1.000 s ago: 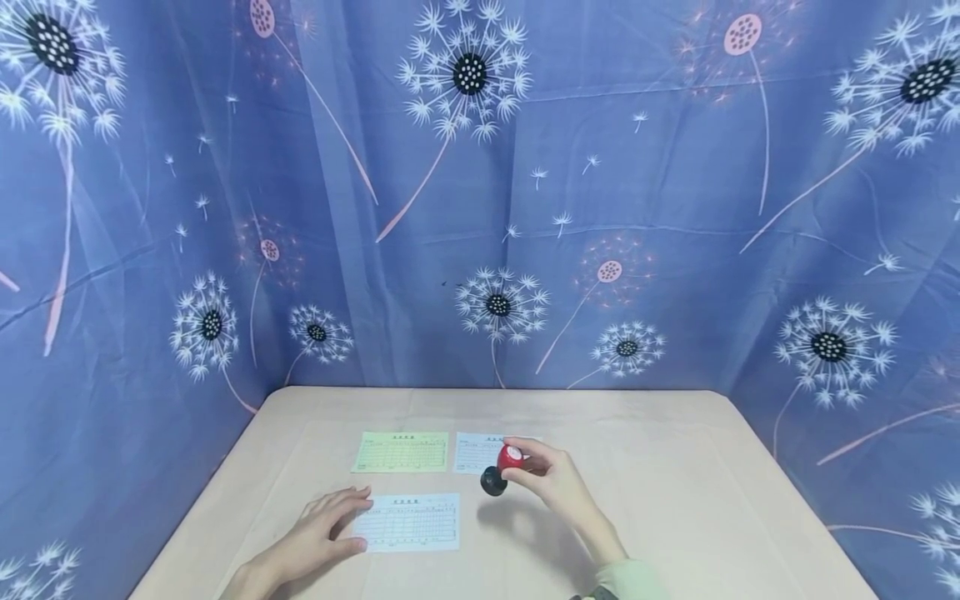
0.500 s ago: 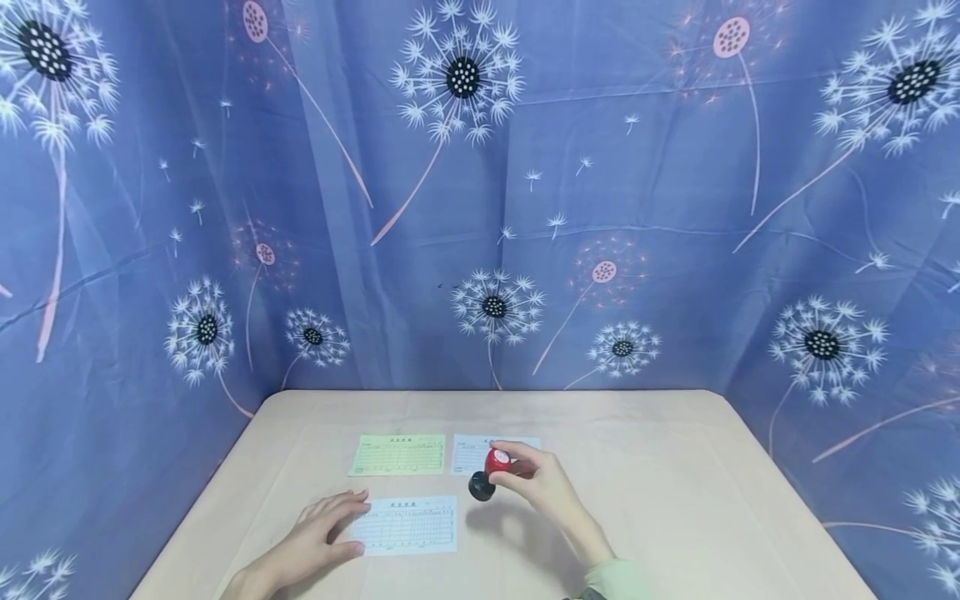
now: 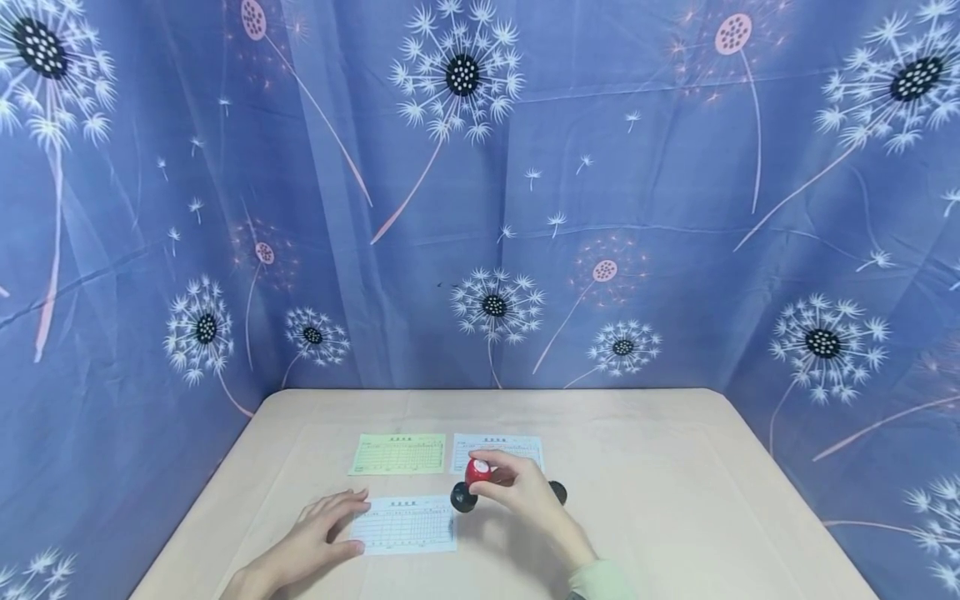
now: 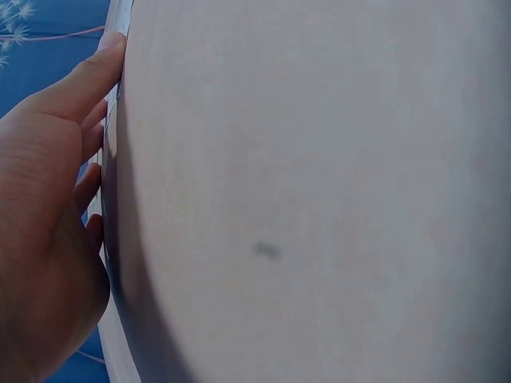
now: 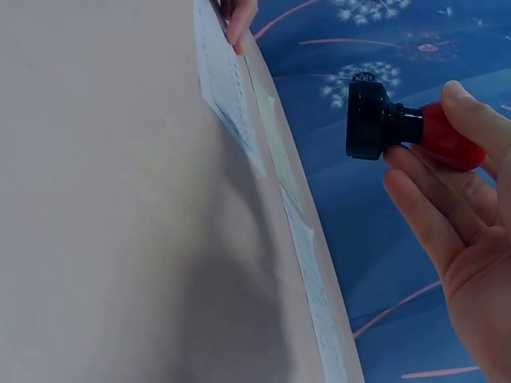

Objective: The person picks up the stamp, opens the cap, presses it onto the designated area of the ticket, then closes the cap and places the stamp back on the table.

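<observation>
Head view: the right hand (image 3: 525,492) pinched the stamp (image 3: 477,472) at the near slip's (image 3: 408,525) two o'clock, left hand (image 3: 318,533) relaxed at nine; I judged this positioning, calling for level lowering next.

Red-and-black stamp (image 5: 409,126) in the right hand (image 3: 528,496); pale-blue gridded slip (image 3: 408,525) at the left hand (image 3: 318,532); green gridded sheet (image 3: 397,455) beyond it; blue dandelion-patterned curtain (image 3: 420,333) behind both hands

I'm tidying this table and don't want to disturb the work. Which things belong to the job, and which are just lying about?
Likely in the job:
red-handled stamp, held by the right hand
nearer blue form, its left edge by the left hand

Apparently just lying by:
green form
farther blue form
dark round thing, too hidden to identify
</observation>
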The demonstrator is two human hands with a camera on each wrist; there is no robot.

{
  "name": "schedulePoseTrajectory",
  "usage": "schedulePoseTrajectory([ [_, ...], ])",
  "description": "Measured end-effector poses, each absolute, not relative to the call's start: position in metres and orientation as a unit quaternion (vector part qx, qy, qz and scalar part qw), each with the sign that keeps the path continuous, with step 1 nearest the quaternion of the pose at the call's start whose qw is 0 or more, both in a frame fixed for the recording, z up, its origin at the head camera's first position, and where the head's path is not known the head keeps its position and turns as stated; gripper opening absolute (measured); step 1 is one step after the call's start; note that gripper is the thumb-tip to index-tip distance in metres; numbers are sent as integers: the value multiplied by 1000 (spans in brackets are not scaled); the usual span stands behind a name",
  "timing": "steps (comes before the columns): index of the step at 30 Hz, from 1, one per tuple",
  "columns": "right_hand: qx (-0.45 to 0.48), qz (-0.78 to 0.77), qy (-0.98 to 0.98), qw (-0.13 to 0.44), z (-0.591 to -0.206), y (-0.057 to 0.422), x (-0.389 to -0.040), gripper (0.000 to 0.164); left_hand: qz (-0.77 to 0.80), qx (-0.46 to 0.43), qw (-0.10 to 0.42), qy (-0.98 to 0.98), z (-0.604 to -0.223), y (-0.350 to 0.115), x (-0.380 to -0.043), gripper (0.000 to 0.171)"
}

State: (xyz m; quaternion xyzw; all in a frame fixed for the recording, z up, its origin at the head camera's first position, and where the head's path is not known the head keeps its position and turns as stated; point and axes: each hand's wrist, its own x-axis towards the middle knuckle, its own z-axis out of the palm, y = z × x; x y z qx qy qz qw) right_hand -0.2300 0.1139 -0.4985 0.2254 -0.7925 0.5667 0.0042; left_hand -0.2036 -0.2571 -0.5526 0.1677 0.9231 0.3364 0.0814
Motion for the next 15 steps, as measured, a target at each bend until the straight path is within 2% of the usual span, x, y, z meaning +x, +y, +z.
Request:
schedulePoseTrajectory([
  [15,262,556,-789,-21,-510,89,-227,48,338,170,81,922,-553,-257,-204,63],
])
